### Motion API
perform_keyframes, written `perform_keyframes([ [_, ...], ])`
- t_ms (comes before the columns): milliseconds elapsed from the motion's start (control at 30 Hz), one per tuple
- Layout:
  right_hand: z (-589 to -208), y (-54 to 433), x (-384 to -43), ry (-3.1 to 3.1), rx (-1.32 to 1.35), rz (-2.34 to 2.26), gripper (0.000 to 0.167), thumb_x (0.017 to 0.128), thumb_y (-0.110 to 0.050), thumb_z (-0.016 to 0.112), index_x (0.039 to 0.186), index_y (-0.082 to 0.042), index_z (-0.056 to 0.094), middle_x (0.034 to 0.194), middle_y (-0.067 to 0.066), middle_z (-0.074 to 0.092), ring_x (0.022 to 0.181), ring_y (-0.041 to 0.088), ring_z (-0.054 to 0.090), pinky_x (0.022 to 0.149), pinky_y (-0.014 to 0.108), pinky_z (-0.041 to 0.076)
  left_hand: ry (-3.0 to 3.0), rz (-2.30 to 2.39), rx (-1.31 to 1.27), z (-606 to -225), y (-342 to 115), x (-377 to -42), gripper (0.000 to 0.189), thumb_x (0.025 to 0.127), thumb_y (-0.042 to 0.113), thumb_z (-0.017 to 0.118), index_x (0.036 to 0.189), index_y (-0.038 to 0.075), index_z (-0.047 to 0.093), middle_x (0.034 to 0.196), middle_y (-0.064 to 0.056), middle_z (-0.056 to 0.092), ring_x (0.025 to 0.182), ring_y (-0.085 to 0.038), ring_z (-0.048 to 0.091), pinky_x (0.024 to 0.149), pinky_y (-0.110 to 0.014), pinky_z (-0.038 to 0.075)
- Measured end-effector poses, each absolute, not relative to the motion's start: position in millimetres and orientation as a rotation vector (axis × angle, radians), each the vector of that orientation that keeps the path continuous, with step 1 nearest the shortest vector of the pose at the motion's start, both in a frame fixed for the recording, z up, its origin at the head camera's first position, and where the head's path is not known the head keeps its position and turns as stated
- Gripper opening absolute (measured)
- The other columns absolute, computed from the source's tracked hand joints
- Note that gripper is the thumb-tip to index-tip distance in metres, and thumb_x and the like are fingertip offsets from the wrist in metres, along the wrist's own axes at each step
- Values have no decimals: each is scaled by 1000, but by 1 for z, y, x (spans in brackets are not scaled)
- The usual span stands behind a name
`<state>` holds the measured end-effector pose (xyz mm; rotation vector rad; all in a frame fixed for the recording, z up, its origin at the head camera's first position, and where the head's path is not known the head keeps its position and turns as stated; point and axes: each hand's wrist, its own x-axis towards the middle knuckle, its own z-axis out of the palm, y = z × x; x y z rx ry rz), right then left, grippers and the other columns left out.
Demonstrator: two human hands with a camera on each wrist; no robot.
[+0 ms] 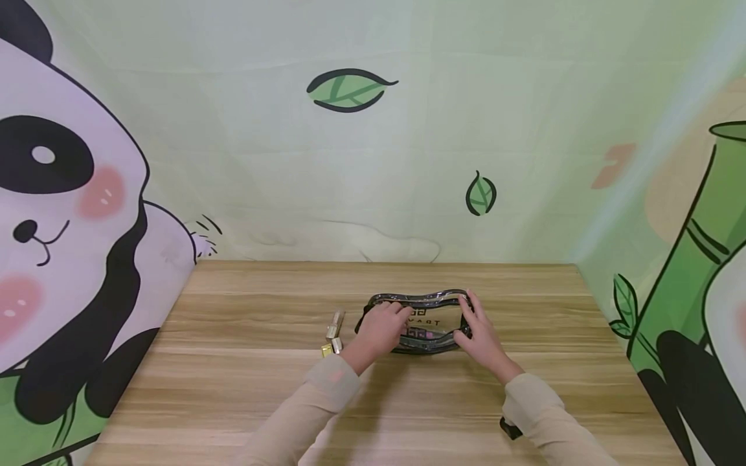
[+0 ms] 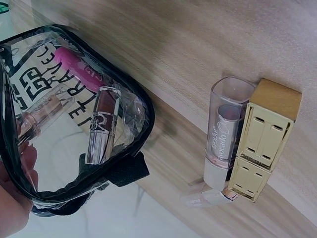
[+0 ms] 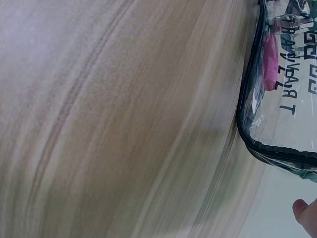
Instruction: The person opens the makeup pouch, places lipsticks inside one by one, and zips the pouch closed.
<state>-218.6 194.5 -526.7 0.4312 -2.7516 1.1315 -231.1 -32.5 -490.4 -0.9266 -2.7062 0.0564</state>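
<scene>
A clear cosmetic bag (image 1: 445,319) with black edging and printed lettering stands open on the table. My left hand (image 1: 381,329) reaches into its left part, and its fingertips pinch the lower end of a clear-capped lipstick (image 2: 47,110). My right hand (image 1: 482,333) holds the bag's right end, thumb at the front rim and fingers at the back. Inside lie a pink tube (image 2: 79,69) and a dark lip gloss with a silver cap (image 2: 102,125). To the left of the bag are a gold lipstick case (image 2: 262,139) and a clear-capped avocado lipstick (image 2: 225,131).
Another small clear tube (image 2: 205,198) lies beside the gold case. The wooden table (image 1: 262,291) reaches back to a wall cloth (image 1: 419,142) printed with pandas and leaves. A black wrist device (image 1: 511,428) shows under the right sleeve.
</scene>
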Motion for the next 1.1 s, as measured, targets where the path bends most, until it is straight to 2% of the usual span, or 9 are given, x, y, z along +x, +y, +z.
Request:
perform_keyframes([
  [300,-525,195,-218,-2763,425,1142,71,76,-13,52,140,-6,21,148,15,7,125,43,29,90,57,36,-2730,18,-926,-491,-33,-231,25,82,22,59,107,16,58,97,1,61,86,-14,58,78,-27,48],
  [633,-526,194,-219,-2762,417,1134,71,77,-12,53,140,-6,21,148,14,8,124,43,32,86,53,39,-2679,-60,-907,-497,-35,-232,13,81,18,60,94,17,62,94,2,62,82,-15,58,73,-27,49],
  [800,-525,194,-218,-2774,409,1141,71,77,-13,52,140,-7,21,148,13,7,123,42,33,81,48,40,-2661,-72,-914,-496,-35,-232,15,80,19,61,95,16,63,94,2,62,81,-15,58,72,-27,49],
  [967,-526,194,-219,-2773,413,1138,71,77,-12,53,140,-7,21,148,13,7,124,42,32,84,51,40,-2675,-31,-901,-495,-36,-231,19,80,22,62,98,17,63,97,2,62,85,-14,58,75,-26,49],
  [1100,-526,194,-218,-2773,413,1138,71,77,-13,53,140,-7,21,148,13,7,124,41,32,83,49,40,-2676,-7,-892,-494,-36,-230,20,79,18,61,99,17,63,97,3,62,86,-14,58,75,-26,49],
])
